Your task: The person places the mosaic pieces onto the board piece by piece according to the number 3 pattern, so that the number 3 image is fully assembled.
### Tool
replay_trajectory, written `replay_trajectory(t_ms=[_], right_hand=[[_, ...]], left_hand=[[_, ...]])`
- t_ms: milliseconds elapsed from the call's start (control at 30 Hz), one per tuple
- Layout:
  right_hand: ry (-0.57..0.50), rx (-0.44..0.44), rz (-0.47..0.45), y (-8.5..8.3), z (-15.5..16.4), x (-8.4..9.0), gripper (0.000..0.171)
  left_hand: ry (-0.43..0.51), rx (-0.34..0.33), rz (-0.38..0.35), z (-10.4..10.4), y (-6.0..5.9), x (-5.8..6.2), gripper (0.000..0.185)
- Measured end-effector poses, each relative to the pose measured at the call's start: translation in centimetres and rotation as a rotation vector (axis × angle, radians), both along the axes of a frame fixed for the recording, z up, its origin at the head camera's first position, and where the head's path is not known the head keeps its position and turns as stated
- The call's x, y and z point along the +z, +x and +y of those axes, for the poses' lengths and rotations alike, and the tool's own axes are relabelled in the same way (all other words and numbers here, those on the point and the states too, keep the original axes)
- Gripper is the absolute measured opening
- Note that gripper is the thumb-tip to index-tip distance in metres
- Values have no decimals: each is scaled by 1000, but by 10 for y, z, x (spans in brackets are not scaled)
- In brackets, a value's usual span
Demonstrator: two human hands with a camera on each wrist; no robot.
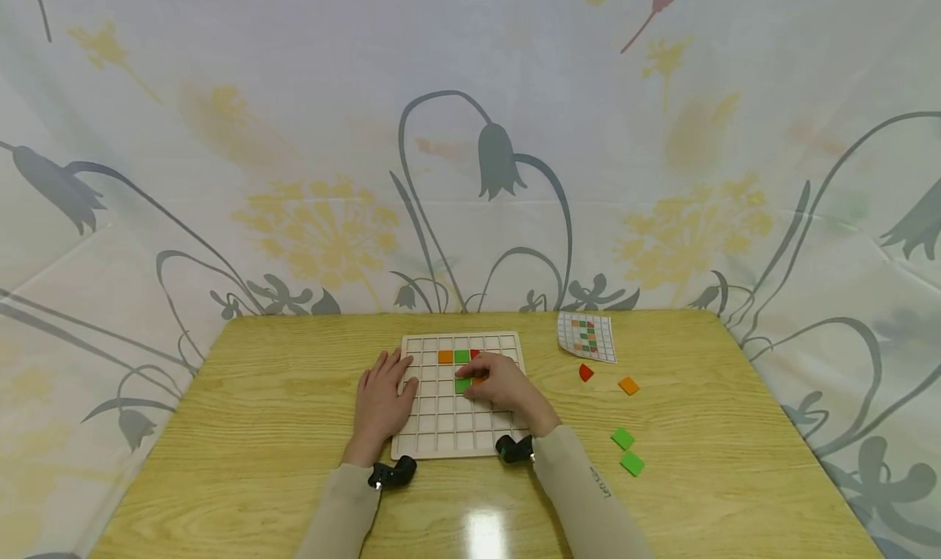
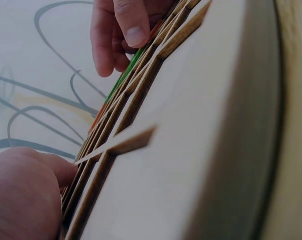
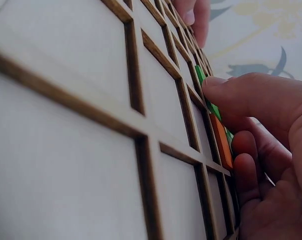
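A pale wooden grid board lies on the table. My right hand is over its middle and pinches a green square tile between thumb and fingers, at a cell of the grid. In the right wrist view the thumb touches the edge of this green tile, next to an orange tile. An orange tile, a green tile and a partly covered red piece sit in an upper row. My left hand rests on the board's left edge, fingers extended.
A paper card with a coloured grid pattern lies behind the board, to the right. Loose on the table's right side are a red quarter-round piece, an orange tile and two green tiles. A patterned cloth hangs behind the table.
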State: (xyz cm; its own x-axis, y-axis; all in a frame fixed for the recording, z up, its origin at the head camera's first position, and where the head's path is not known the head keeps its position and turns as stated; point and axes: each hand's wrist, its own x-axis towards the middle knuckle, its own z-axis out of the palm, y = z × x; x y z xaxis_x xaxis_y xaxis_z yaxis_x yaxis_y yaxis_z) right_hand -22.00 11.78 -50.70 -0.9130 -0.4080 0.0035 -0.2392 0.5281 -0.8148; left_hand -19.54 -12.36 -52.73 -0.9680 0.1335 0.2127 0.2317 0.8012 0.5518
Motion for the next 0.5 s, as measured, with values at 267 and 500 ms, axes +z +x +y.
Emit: replay_trajectory(t_ms=[267,500], right_hand=[[-35,-11,-6,0,1,-2,25],[-81,-11,-7,-1,4,-2,24]], left_hand=[[5,-2,0,0,-2,-1,45],[5,1,-5,-1,-3,-4,45]])
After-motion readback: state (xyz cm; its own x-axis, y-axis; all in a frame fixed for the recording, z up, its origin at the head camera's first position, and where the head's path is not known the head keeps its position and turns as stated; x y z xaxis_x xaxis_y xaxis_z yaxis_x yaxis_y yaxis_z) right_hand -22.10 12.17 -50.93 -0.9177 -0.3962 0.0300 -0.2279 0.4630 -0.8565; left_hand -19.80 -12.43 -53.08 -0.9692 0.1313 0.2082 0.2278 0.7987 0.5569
